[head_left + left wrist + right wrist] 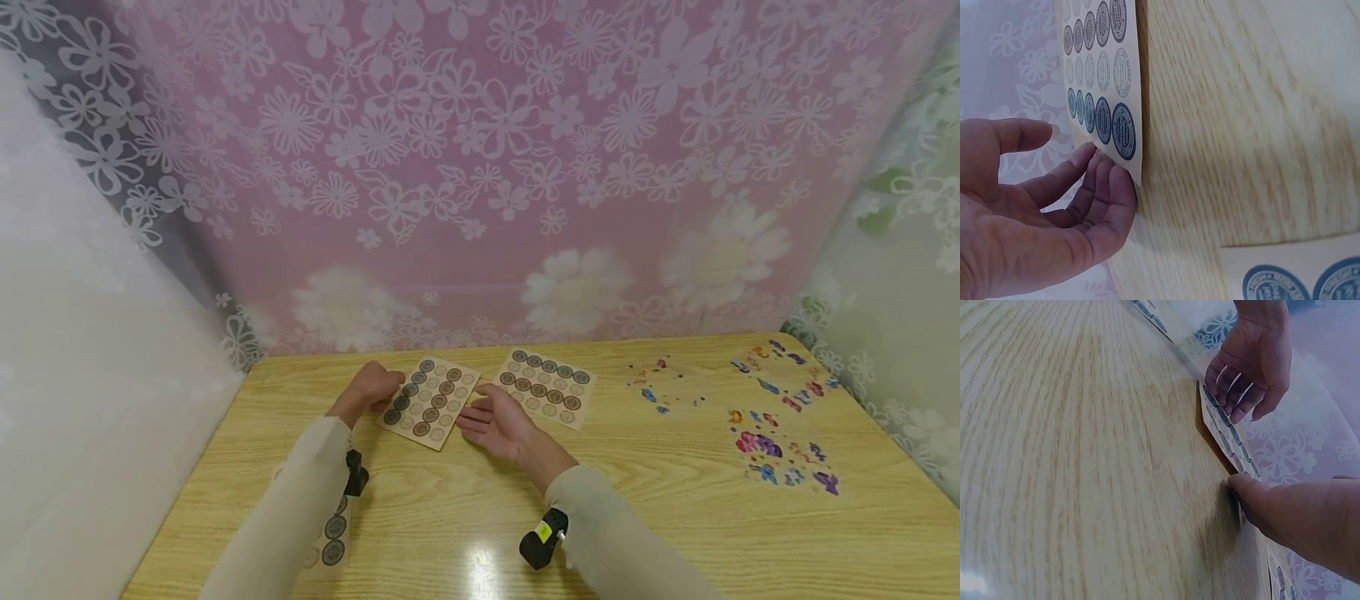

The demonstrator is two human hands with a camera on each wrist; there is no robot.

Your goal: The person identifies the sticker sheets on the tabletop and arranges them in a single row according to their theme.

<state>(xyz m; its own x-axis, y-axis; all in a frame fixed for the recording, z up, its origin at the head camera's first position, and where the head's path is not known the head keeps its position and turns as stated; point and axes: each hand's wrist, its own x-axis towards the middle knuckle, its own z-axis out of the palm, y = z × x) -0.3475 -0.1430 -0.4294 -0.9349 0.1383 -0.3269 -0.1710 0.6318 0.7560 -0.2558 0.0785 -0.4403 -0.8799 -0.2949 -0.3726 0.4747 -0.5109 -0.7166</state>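
Note:
A sheet of round stickers (429, 402), with dark blue, brown and pale rows, lies slanted at the table's far middle. My left hand (372, 385) is at its left side; in the left wrist view, bent fingertips (1124, 187) touch the sheet's edge while the thumb stands apart from it. Along the opposite edge, my right hand (498, 425) has its palm turned up and its fingers extended. The right wrist view has the right thumb (1244, 484) close by the sheet, with the other fingers mostly hidden. That view shows the sheet's near edge slightly off the tabletop.
A second sticker sheet (551, 387) lies just right of the first. Another sheet (335, 533) is partly covered by my left forearm. Several groups of small colourful flower and butterfly pieces (759, 443) are spread at the right. A pink floral curtain (480, 167) hangs behind the table.

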